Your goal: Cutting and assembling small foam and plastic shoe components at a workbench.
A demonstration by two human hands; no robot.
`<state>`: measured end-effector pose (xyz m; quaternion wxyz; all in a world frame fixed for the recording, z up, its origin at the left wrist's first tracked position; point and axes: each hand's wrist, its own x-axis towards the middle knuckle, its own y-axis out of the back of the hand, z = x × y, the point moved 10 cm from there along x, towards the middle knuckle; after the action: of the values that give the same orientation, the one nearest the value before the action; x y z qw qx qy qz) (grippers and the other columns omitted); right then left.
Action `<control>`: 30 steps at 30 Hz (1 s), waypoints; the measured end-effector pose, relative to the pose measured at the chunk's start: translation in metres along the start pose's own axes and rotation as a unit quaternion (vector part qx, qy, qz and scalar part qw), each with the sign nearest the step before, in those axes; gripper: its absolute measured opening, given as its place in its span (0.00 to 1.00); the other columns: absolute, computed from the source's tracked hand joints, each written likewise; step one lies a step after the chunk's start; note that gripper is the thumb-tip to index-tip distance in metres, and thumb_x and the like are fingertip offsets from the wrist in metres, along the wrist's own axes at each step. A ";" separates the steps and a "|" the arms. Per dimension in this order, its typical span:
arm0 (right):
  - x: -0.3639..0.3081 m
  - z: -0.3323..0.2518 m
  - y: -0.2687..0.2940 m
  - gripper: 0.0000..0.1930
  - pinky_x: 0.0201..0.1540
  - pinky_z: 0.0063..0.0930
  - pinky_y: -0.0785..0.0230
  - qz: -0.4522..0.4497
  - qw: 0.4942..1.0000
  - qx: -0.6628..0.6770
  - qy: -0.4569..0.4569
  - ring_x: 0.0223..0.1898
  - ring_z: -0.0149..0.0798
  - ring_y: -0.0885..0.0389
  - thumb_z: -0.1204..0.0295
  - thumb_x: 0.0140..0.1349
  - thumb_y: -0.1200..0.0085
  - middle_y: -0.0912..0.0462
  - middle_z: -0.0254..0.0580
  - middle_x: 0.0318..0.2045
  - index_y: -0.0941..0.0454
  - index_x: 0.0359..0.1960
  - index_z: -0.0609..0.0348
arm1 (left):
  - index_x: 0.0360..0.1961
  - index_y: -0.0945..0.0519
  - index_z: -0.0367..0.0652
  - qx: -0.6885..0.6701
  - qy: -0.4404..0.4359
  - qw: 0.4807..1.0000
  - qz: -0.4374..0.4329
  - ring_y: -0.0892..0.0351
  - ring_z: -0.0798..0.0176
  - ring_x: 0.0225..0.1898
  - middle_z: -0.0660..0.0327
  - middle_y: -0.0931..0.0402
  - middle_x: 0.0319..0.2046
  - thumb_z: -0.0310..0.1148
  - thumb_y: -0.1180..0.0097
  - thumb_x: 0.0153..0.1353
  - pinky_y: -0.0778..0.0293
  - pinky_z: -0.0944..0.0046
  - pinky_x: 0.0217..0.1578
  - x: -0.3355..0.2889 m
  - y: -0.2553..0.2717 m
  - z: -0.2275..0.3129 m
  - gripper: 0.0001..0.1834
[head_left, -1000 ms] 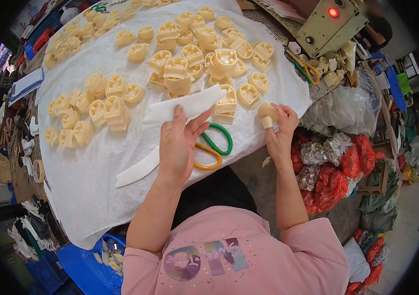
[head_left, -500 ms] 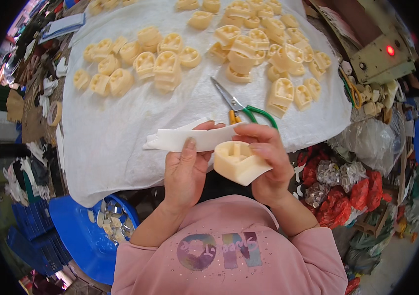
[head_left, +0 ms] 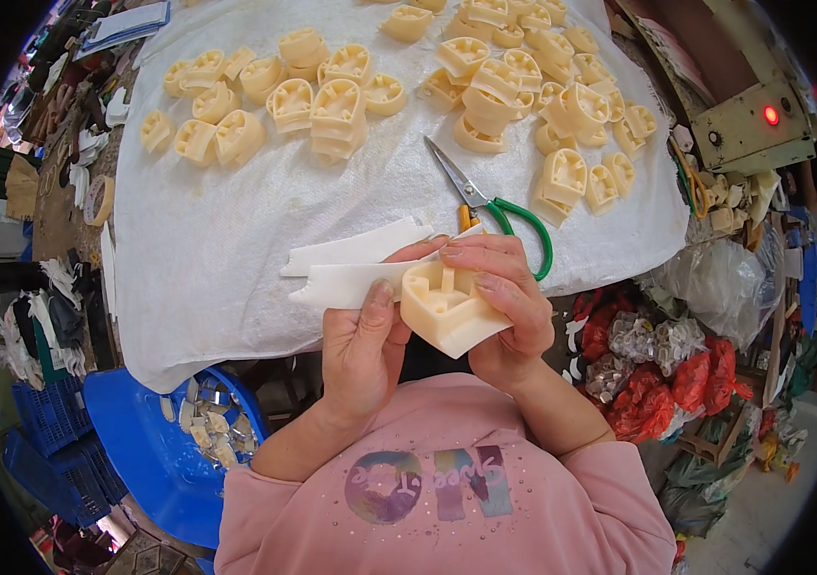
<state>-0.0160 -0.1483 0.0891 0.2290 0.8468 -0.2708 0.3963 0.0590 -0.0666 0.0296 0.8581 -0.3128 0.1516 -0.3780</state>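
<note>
My left hand [head_left: 362,340] is closed on a white strip [head_left: 336,286], pinched between thumb and fingers at the near edge of the cloth. My right hand [head_left: 514,302] grips a cream, U-shaped plastic block [head_left: 447,311] that looks like a shoe heel, its hollow, ribbed side facing up. The strip's right end passes behind the block and under the right fingers, so whether it touches the block is hidden. A second white strip [head_left: 356,247] lies on the cloth just beyond. Green-handled scissors [head_left: 494,206] rest past my right hand, partly over a yellow-orange handled tool [head_left: 467,218].
Many similar cream blocks [head_left: 336,120] sit in groups on the white cloth [head_left: 226,230]. At lower left stands a blue basin [head_left: 130,450] with small pieces inside. Red plastic bags [head_left: 643,402] lie lower right. A metal box with a lit red lamp [head_left: 753,125] is at upper right.
My hands have drawn closer together. The right one brought the cream block left, near the left fingers; the held strip shifted left and down, uncovering more of the strip behind it.
</note>
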 end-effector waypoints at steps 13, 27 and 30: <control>-0.003 -0.004 -0.002 0.25 0.39 0.38 0.44 -0.030 0.985 -0.166 0.026 0.32 0.42 0.31 0.84 0.39 0.46 0.20 0.39 0.39 0.27 0.44 0.53 | 0.60 0.41 0.27 0.102 -0.014 0.994 0.032 0.35 0.58 0.59 0.48 0.37 0.58 0.39 0.70 0.71 0.37 0.61 0.58 -0.011 0.002 0.000 0.26; -0.002 -0.005 -0.019 0.21 0.40 0.43 0.52 -0.201 0.934 -0.294 0.001 0.32 0.40 0.33 0.74 0.40 0.43 0.29 0.34 0.31 0.25 0.41 0.41 | 0.44 0.25 0.25 0.301 -0.085 0.941 0.129 0.21 0.63 0.39 0.50 0.22 0.39 0.30 0.55 0.66 0.23 0.65 0.42 -0.015 0.035 0.032 0.16; -0.006 0.004 -0.021 0.20 0.39 0.44 0.53 -0.257 0.920 -0.293 -0.045 0.32 0.40 0.34 0.76 0.40 0.44 0.34 0.35 0.28 0.25 0.39 0.42 | 0.43 0.24 0.26 0.309 -0.044 0.944 0.109 0.22 0.65 0.38 0.52 0.22 0.38 0.30 0.54 0.66 0.22 0.65 0.42 -0.013 0.034 0.017 0.15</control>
<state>-0.0037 -0.1337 0.0785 0.5481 0.7996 -0.1577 0.1881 0.0776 -0.0320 0.0201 0.9545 -0.0306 0.0228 -0.2959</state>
